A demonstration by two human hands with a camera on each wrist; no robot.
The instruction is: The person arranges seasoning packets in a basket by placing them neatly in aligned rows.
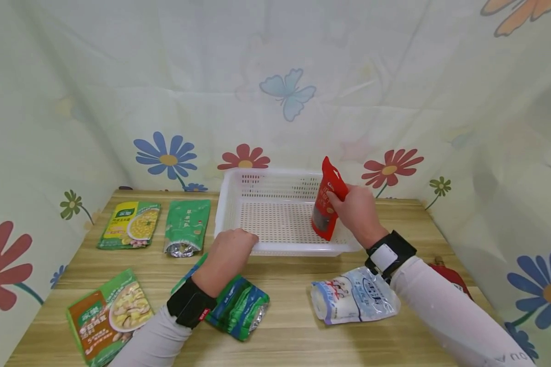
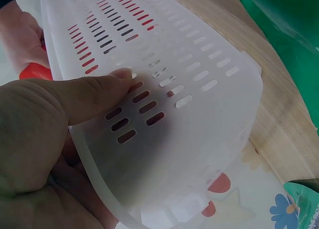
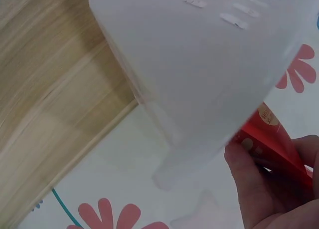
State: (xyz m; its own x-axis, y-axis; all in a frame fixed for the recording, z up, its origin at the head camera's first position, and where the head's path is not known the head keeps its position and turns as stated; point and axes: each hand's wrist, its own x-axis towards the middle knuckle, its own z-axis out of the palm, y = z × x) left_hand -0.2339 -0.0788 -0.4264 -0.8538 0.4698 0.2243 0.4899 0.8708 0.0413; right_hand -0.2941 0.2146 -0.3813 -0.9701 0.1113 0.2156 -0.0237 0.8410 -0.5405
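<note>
My right hand grips a red pouch by its edge and holds it upright over the right part of a white plastic basket. In the right wrist view the thumb and fingers pinch the red pouch beside the basket's wall. At the near left of the basket, my left hand holds the rim. The left wrist view shows its thumb against the slotted outer wall, with the other fingers behind the rim. A blue-green pouch lies partly hidden under the left wrist.
Left of the basket lie a yellow-green food packet, a green pouch and a brown-green packet. A light blue and white pouch lies in front of the basket. A dark red package is partly behind my right forearm.
</note>
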